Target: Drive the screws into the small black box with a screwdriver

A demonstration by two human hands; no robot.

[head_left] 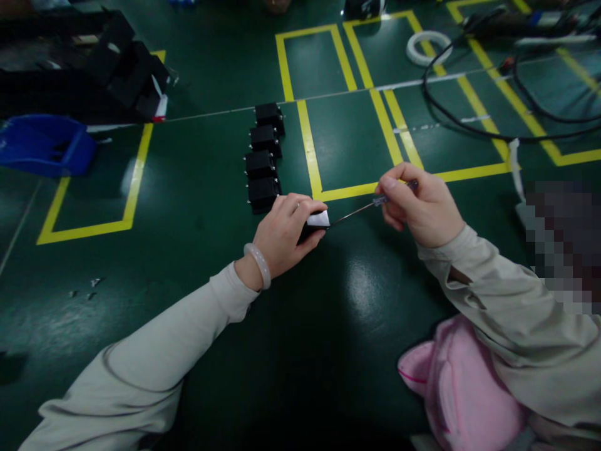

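My left hand (288,235) is closed around a small black block (307,233) with a white patch on its end, at the middle of the green table. In my right hand (417,203) is a screwdriver (353,213), pinched by its clear handle. Its thin shaft points left, and the tip meets or nearly meets the block's right end; I cannot tell which. Just beyond my left hand stands a row of several black blocks (260,164) with small shiny screws or pins at their sides. My left fingers hide much of the held block.
Several small screws (95,282) lie at the left. A blue bin (47,145) and black trays (113,62) stand at the upper left. At the upper right are a tape roll (419,49) and a black cable (451,116). A pink plush item (462,382) sits under my right arm.
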